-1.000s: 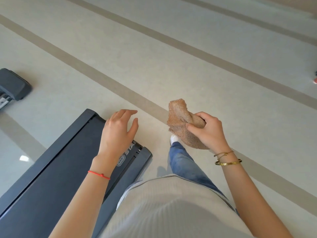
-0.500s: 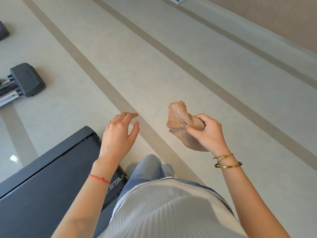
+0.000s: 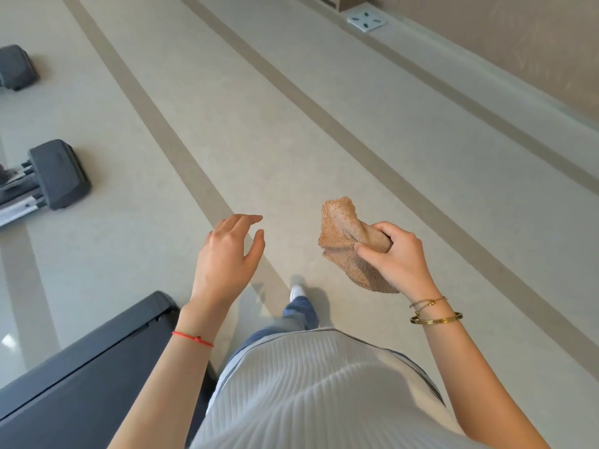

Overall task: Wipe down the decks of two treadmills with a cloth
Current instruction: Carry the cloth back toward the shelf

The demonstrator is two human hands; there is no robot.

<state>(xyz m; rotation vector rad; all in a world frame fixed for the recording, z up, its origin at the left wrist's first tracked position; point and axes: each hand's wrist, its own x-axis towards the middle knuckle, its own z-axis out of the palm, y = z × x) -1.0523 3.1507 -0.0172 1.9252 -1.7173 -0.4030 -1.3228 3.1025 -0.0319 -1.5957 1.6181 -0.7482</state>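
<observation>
My right hand grips a crumpled brown terry cloth in the air at waist height, right of centre. My left hand hovers beside it with relaxed fingers, holding nothing and touching nothing. The dark grey rear end of a treadmill deck fills the lower left corner, below and left of my left forearm. The tail end of another dark grey machine lies on the floor at the left edge.
A third dark grey machine end shows at the upper left. Pale floor with tan stripes stretches ahead. A wall runs along the right, with a white scale at its foot. My shoe steps forward.
The view has swung away from the near treadmill, which slid to the lower left corner. Both hands kept their pose; the cloth stays in my right hand. More machine ends appeared at left.
</observation>
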